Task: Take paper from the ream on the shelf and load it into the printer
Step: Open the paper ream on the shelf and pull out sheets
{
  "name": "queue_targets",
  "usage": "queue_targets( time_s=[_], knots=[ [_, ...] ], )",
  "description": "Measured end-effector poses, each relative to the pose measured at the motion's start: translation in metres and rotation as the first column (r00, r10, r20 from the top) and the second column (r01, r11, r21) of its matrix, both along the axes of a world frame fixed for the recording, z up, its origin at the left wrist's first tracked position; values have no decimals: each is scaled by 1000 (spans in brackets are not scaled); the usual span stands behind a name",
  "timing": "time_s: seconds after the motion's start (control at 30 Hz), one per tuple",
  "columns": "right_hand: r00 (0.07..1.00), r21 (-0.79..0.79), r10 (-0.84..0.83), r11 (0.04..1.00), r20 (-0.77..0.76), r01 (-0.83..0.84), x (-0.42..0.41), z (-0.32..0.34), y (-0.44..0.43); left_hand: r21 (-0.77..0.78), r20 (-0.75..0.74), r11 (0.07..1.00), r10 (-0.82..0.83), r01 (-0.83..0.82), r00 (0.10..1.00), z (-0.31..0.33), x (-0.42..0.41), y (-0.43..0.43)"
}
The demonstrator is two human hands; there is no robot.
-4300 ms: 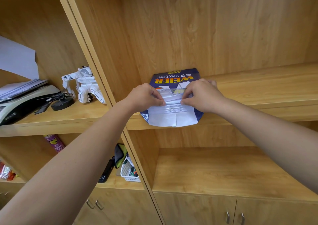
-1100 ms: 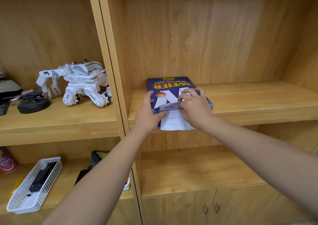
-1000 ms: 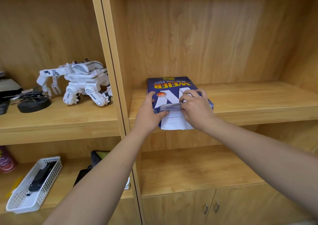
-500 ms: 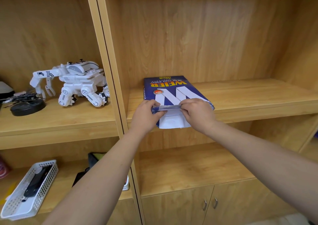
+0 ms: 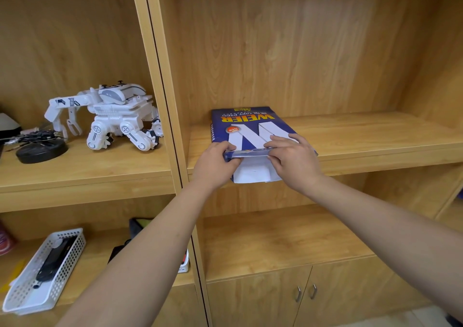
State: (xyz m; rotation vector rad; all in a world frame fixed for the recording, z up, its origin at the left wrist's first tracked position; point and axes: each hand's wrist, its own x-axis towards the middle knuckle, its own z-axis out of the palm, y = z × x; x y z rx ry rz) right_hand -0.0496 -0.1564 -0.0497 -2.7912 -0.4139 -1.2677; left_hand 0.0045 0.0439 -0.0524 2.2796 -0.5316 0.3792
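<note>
The ream lies flat on the middle shelf of the right-hand bay, a blue wrapper with a large white W and the yellow word WEIER printed upside down to the viewer, its near end hanging slightly over the shelf's front edge. Both hands meet at that near end. The left hand sits at the ream's 7 o'clock corner, fingers curled shut around the blue lip of the opened wrapper. The right hand is at the 5 o'clock corner, fingers bent over the top of the same lip and thumb beneath, pinching it. Between the two hands, at 6 o'clock from the ream's centre, the white inner flap of the wrapper folds down over the shelf edge. At 9 o'clock from the ream, in the left bay, stands a white toy robot, with a black round object beside it. At 7 o'clock, a shelf lower, lies a white perforated basket.
</note>
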Motion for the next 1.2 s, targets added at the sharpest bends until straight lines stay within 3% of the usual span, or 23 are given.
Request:
queue_targets(
  time_s=[0.23, 0.53, 0.7, 0.87, 1.0, 1.2],
  knots=[
    [1000, -15, 14, 1000, 26, -13, -3, 1, 2, -6, -86, 997, -74, 73, 994, 5, 3, 12],
    [998, -47, 32, 998, 47, -29, -15, -1, -2, -120, -143, 988, -110, 93, 984, 1, 11, 14],
    [998, -41, 23, 999, 52, -21, -19, -1, -1, -43, -74, 995, -90, 87, 993, -4, 3, 16],
    [998, -46, 46, 998, 51, -43, -26, -5, -4, 16, -175, 983, -175, 181, 969, 7, 1, 29],
    [998, -69, 53, 996, 46, -49, -32, -7, -9, 92, -170, 974, -187, 205, 968, 8, 0, 31],
    [996, -91, 63, 994, 68, -57, -41, -8, -10, 57, -103, 986, -148, 155, 984, 4, -2, 26]
  ],
)
